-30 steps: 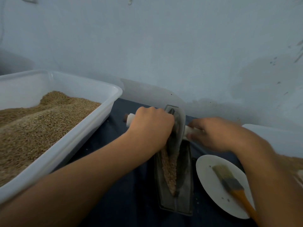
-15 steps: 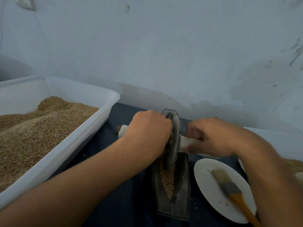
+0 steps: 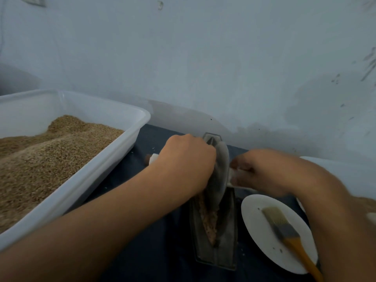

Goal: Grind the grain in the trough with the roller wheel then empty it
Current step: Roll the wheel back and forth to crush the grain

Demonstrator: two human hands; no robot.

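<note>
A dark metal trough (image 3: 227,237) lies lengthwise on the blue cloth, with a strip of brown grain (image 3: 209,220) along its groove. A grey roller wheel (image 3: 219,171) stands upright in the trough, near its far half. A white axle handle runs through the wheel. My left hand (image 3: 185,165) grips the left end of the handle; a short stub (image 3: 151,158) sticks out past it. My right hand (image 3: 264,171) grips the right end, close to the wheel. The grain under the wheel is hidden.
A big white plastic tub (image 3: 114,159) full of brown grain stands at the left. A white plate (image 3: 262,239) with a yellow-handled brush (image 3: 284,233) lies right of the trough. Another white container (image 3: 350,171) sits at the far right. The wall is close behind.
The wheel and both hands rolled a little toward me along the trough, then back toward the far end. The grain stays in the groove.
</note>
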